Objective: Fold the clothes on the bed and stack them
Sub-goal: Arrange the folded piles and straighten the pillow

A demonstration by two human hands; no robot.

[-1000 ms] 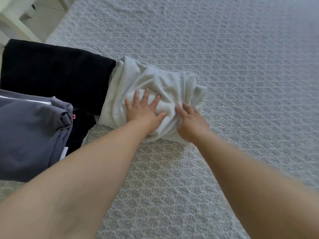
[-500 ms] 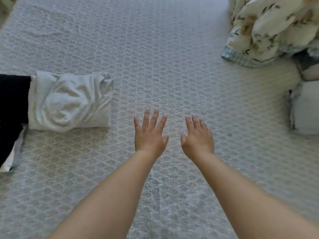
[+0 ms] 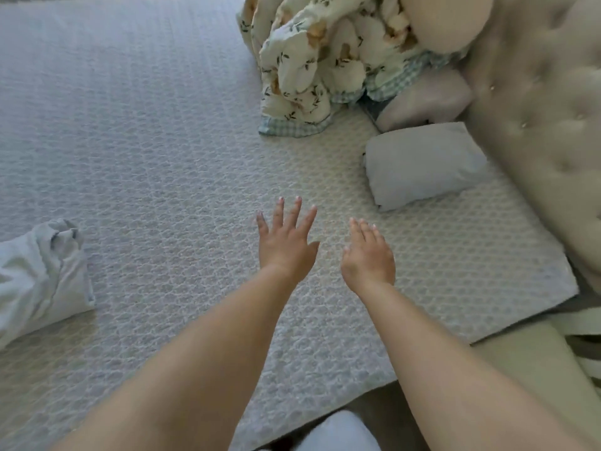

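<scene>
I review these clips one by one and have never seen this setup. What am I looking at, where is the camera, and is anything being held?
There is no machine here: a person wears a wide-angle camera on the head, looking down at both bare hands. The left hand and right hand reach out over the textured bedspread, fingers straight, holding nothing. A folded pale garment lies at the left edge. At the far side sits a crumpled floral blanket, with a small grey pillow beside the tufted headboard.

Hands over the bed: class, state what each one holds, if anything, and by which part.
Nothing is held. The left hand and right hand are both open with fingers straight, above bare bedspread, apart from the folded pale garment.
</scene>
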